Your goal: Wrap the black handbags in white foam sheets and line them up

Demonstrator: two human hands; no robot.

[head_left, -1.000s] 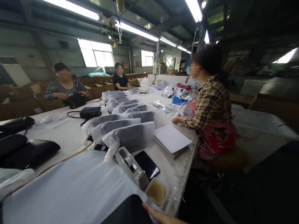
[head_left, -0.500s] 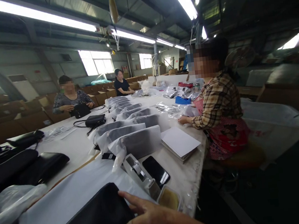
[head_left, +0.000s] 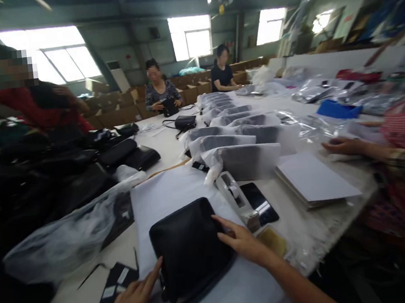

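A black handbag [head_left: 191, 249] lies flat on a sheet of white wrapping paper [head_left: 140, 196] in front of me. My right hand [head_left: 243, 241] grips its right edge, with the thumb and a finger showing. On the opposite side, my left hand [head_left: 134, 296] holds the left edge with its fingertips; the other fingers are partly hidden. Black tags [head_left: 117, 283] with white labels lie beside my left hand. Just right of the paper stand a tape dispenser [head_left: 234, 191], a phone [head_left: 258, 203] and a small dish with a yellowish pad [head_left: 273, 241].
A row of paper-wrapped bags [head_left: 250, 161] runs down the table. A stack of white sheets [head_left: 317, 178] lies right, near a co-worker's hand [head_left: 343, 146]. Black bags [head_left: 63, 171] and clear plastic [head_left: 67, 238] fill the left. Several co-workers are around the table.
My view has swung left. The black handbag has come fully into view on the paper, and my left hand has appeared at its left edge. My right hand stays on its right side.
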